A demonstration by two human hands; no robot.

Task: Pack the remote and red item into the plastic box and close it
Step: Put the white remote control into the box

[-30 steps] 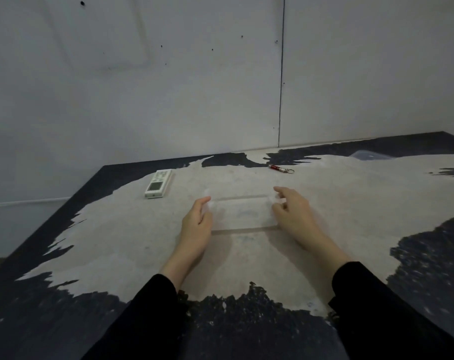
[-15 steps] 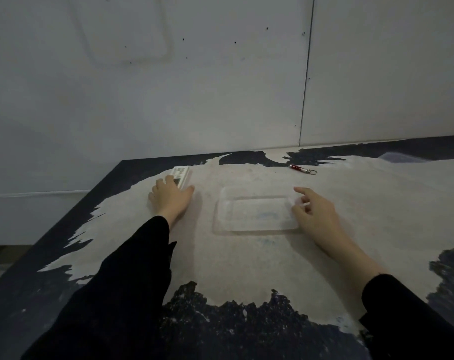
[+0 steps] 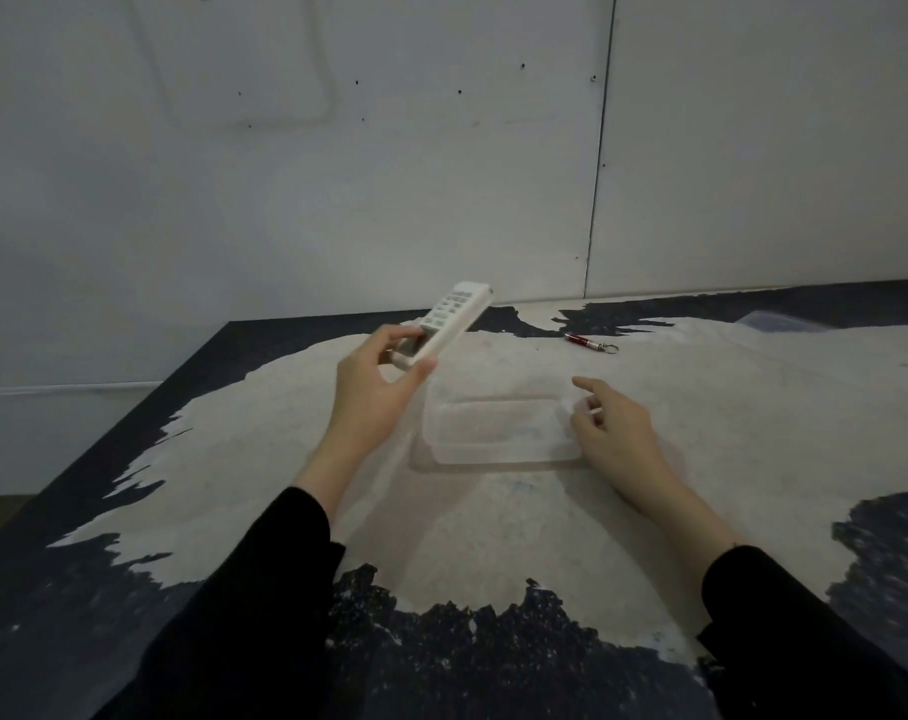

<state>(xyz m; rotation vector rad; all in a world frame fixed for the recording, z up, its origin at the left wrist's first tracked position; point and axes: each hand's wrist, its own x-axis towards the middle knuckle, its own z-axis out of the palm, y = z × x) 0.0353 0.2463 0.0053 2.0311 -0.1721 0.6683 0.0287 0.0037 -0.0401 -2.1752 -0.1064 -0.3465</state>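
Your left hand (image 3: 373, 379) is raised above the counter (image 3: 493, 532) and grips the white remote (image 3: 449, 322) by its near end, thumb on the right edge and fingers wrapped around the left. The remote is tilted, its far end pointing up and away toward the wall (image 3: 337, 174), with the button face turned up and to your left. It hangs just left of and beyond the plastic box (image 3: 498, 431), not yet over the opening. The box is clear and shallow, sits flat on the pale worn patch of the counter between your two hands, and has no lid on it. Your right hand (image 3: 613, 431) rests at the box's right end with the fingers loosely curled and nothing enclosed in them; the fingertips (image 3: 579, 420) touch or nearly touch the box's right rim, and you cannot tell which from this angle. The red item (image 3: 587, 343), a small cylinder with a metal ring at its right end, lies on the counter beyond the box, toward the wall, well apart from both hands. A clear flat sheet of plastic (image 3: 779, 322) lies at the far right of the counter; whether it is the lid is not clear. Black sleeves cover both your forearms.
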